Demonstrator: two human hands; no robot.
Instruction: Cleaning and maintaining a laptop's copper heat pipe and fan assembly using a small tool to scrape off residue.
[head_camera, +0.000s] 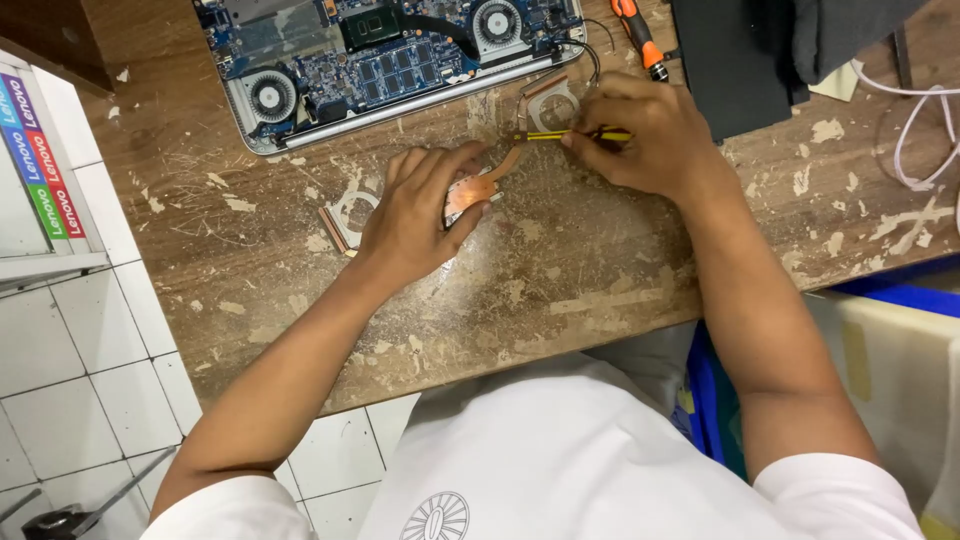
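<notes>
A copper heat-pipe assembly (478, 184) with a finned end at each side lies on the worn wooden table (560, 290). My left hand (418, 213) presses down on its middle plate, fingers spread over it. My right hand (645, 133) grips a yellow-and-black striped screwdriver (560, 135), whose tip points left at the assembly's right end (548, 103). The left finned end (345, 218) shows beside my left hand.
An opened laptop (390, 60) with blue circuit board and two fans lies at the table's far edge. An orange-handled screwdriver (638, 35) and a black panel (735, 60) lie to the right. White cables (915, 130) are at far right. White tiled floor at left.
</notes>
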